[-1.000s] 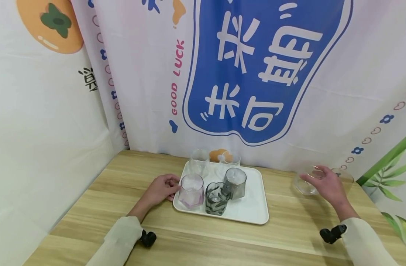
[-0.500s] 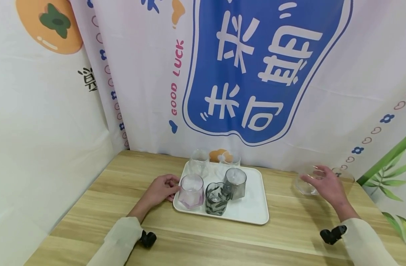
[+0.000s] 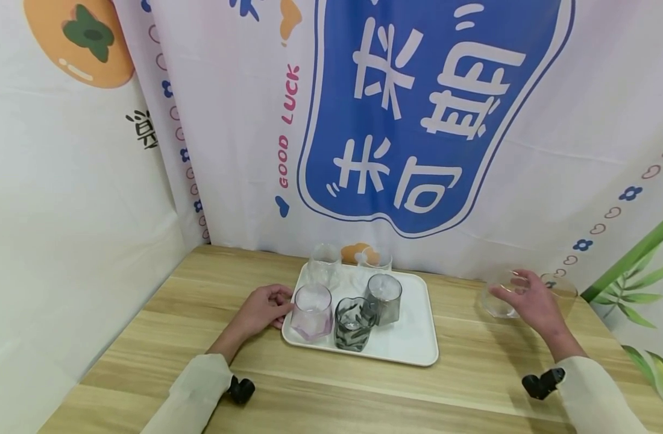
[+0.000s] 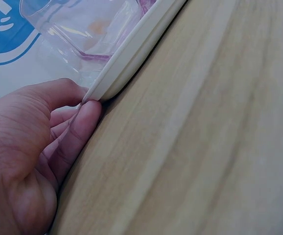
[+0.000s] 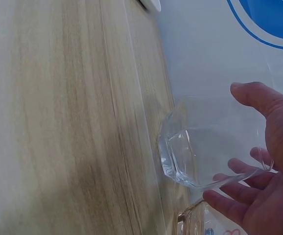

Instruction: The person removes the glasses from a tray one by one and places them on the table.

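At the left of the white tray [image 3: 413,349], my left hand [image 3: 263,310] pinches the tray's rim between thumb and fingers, as the left wrist view shows. A lilac-tinted glass [image 3: 311,313] stands on the tray beside this hand. Next to it are a dark grey wavy glass [image 3: 353,328] and a smoky grey glass [image 3: 388,301]. Two clear glasses, one at the back left [image 3: 324,268] and one at the back right [image 3: 375,265], stand behind them. My right hand [image 3: 537,304] holds a clear faceted glass [image 5: 178,147] on the table, thumb at one side, fingers curved round the other.
An amber-tinted glass [image 3: 566,295] stands just behind and right of the right hand. The wooden table [image 3: 331,398] ends at a printed cloth [image 3: 245,199] hanging along its back. Another white cloth [image 3: 76,241] hangs at the left.
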Demonstrator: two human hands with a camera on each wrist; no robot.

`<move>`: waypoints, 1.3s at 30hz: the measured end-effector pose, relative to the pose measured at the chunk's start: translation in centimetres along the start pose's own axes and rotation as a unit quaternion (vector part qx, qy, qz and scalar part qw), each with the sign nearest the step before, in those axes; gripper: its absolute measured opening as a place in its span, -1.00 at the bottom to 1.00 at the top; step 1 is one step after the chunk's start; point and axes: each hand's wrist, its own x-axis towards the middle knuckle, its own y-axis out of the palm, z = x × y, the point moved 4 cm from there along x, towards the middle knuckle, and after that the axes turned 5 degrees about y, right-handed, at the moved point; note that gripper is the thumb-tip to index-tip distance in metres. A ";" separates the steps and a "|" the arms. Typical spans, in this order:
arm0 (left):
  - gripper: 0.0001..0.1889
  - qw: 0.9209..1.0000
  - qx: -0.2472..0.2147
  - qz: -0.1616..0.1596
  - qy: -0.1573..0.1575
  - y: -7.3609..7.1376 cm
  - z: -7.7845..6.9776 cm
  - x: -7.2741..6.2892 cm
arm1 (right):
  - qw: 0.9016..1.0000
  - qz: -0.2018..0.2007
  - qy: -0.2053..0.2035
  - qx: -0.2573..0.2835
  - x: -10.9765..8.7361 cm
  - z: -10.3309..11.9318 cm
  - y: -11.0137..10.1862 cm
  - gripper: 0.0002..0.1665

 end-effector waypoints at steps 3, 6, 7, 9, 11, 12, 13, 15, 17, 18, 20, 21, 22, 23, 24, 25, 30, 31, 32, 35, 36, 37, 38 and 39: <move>-0.69 1.000 -0.002 -0.001 0.002 0.0 -0.1 -0.2 | 1.000 -0.004 -0.002 0.000 0.0 0.0 0.0 0.27; -0.67 1.000 -0.004 0.000 0.003 0.0 -0.1 -0.3 | 1.000 -0.015 -0.007 -0.002 0.1 0.1 -0.1 0.28; -0.67 1.000 -0.005 0.000 0.002 -0.1 0.0 -0.2 | 1.000 -0.021 -0.010 -0.004 0.1 0.3 -0.2 0.28; -0.67 1.000 -0.003 -0.001 0.001 -0.1 0.0 -0.2 | 0.999 -0.032 -0.017 -0.005 0.1 0.5 -0.4 0.26; -0.68 1.000 -0.001 -0.002 -0.001 -0.1 0.1 -0.1 | 0.999 -0.046 -0.030 -0.003 -0.1 0.8 -0.5 0.23; -0.68 1.000 0.000 -0.002 -0.001 -0.1 0.1 -0.1 | 0.998 -0.055 -0.037 -0.001 -0.2 0.9 -0.6 0.20; -0.69 1.000 0.001 -0.001 -0.002 -0.1 0.1 0.0 | 0.997 -0.068 -0.047 -0.002 -0.2 1.1 -0.7 0.16; -0.69 1.000 0.002 0.000 -0.002 -0.1 0.1 0.0 | 0.993 -0.097 -0.065 0.006 -0.5 1.5 -0.8 0.06; -0.69 1.000 0.002 0.001 -0.001 -0.1 0.1 0.1 | 0.987 -0.136 -0.084 0.009 -0.8 2.1 -1.0 -0.06; -0.69 1.000 0.002 0.001 0.001 -0.1 0.1 0.1 | 0.983 -0.155 -0.094 0.011 -1.0 2.3 -1.1 -0.12; -0.69 1.000 0.002 0.001 0.002 -0.1 0.1 0.1 | 0.976 -0.185 -0.114 0.021 -1.3 3.0 -1.1 -0.25; -0.69 1.000 0.001 0.001 0.003 -0.1 0.0 0.1 | 0.972 -0.196 -0.124 0.024 -1.4 3.4 -1.0 -0.30; -0.68 1.000 0.002 0.002 0.004 -0.1 0.1 0.1 | 0.970 -0.203 -0.134 0.024 -1.6 3.7 -0.8 -0.35; -0.68 1.000 0.002 0.002 0.005 -0.1 0.1 0.0 | 0.968 -0.203 -0.143 0.028 -1.8 4.1 -0.6 -0.39; -0.67 1.000 0.001 0.002 0.006 -0.1 0.1 0.0 | 0.967 -0.199 -0.152 0.033 -1.9 4.5 -0.4 -0.43; -0.68 1.000 0.000 0.002 0.005 -0.1 0.1 0.0 | 0.966 -0.196 -0.162 0.038 -2.0 5.0 0.0 -0.47; -0.69 1.000 -0.002 0.000 0.000 -0.2 0.0 0.0 | 0.964 -0.155 -0.206 0.067 -2.5 7.0 2.1 -0.58; -0.70 1.000 -0.001 0.000 -0.001 -0.2 0.0 0.0 | 0.963 -0.145 -0.216 0.072 -2.5 7.4 2.6 -0.59; -0.69 1.000 -0.001 0.001 -0.001 -0.2 0.0 0.0 | 0.963 -0.132 -0.223 0.078 -2.5 7.7 3.1 -0.59; -0.69 1.000 -0.001 0.001 0.001 -0.1 0.0 0.0 | 0.962 -0.099 -0.238 0.089 -2.4 8.7 4.6 -0.58; -0.69 1.000 -0.001 0.001 0.001 -0.1 0.0 0.0 | 0.962 -0.087 -0.241 0.091 -2.4 9.0 5.2 -0.57; -0.69 1.000 0.000 0.001 0.002 -0.1 0.0 0.0 | 0.963 -0.077 -0.242 0.091 -2.5 9.3 5.6 -0.55; -0.69 1.000 0.000 0.001 0.002 -0.1 0.0 -0.1 | 0.963 -0.066 -0.242 0.093 -2.5 9.6 6.1 -0.54; -0.69 1.000 0.000 0.001 0.002 -0.1 0.1 -0.1 | 0.964 -0.055 -0.242 0.093 -2.6 9.9 6.6 -0.54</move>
